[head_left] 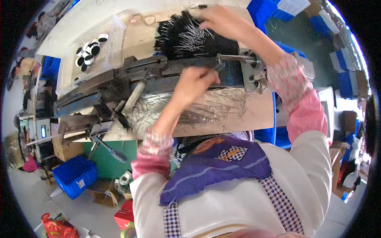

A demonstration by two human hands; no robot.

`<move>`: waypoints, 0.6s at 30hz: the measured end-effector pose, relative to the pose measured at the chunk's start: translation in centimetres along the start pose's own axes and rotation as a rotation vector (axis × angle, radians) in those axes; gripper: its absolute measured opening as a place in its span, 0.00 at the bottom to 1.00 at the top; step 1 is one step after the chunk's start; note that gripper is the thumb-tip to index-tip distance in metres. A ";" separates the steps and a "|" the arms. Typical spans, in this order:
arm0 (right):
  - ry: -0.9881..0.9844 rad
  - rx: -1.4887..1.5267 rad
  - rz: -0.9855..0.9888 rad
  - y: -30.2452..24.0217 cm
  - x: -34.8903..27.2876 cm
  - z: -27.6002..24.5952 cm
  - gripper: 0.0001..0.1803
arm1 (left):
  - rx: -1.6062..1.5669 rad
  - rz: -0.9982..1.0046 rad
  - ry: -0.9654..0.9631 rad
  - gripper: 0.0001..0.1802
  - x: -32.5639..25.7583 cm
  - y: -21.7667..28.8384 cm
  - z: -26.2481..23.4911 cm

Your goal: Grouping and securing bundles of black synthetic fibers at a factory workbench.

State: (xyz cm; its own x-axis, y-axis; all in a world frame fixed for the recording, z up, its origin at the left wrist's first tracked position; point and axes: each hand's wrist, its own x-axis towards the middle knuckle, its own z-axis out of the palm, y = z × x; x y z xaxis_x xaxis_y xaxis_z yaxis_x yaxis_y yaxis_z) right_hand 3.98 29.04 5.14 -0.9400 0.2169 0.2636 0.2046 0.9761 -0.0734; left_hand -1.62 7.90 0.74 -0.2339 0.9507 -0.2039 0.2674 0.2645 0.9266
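nearest the camera is the wearer's white top [222, 198], with a purple-fronted apron [220, 168] over it. ahead, at the far edge of the bench [258, 115], a heap of black-bristled wire brushes [192, 37] with looped ends lies just beyond a long dark metal machine [158, 69]. at the machine's right end a spindle [238, 58] points left, its tip near the left hand. loose wires [190, 109] are strewn on the near side. farther left, a clear tray [115, 51] holds round black-and-white caps [88, 59]; a blue crate [75, 176] sits on the floor.

the brushes and wires look tangled, so lifting one could drag out others. if the spindle were turning, a fingertip or loose cuff so close might be caught; the picture does not show whether it turns. stray wire ends could also prick the fingers.

the left hand [196, 84] is over the machine, fingers bent inward and blurred; i cannot tell whether they grip anything. the right hand [220, 19] is at the heap's right edge, fingers partly bent; a small dark bristly piece shows by its fingertips, but whether it is held cannot be told.
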 end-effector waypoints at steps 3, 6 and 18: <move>-0.085 0.311 -0.225 -3.1 -4.7 -1.3 0.13 | 0.004 0.141 0.067 0.13 2.1 -1.0 -0.9; -0.074 0.354 -0.340 -4.0 -6.0 -0.2 0.10 | 0.604 0.279 0.277 0.11 0.9 -0.4 -1.6; 0.261 0.546 -0.286 -7.9 -3.2 2.7 0.10 | -0.240 0.193 0.783 0.11 -9.0 -3.4 0.8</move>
State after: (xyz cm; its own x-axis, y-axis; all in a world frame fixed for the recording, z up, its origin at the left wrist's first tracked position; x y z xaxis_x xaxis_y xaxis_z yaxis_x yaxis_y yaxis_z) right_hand 4.68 20.64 2.31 -0.8254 0.0142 0.5643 -0.2753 0.8625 -0.4245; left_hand 0.35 -1.44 -0.84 -0.8089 0.5654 0.1610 0.1839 -0.0168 0.9828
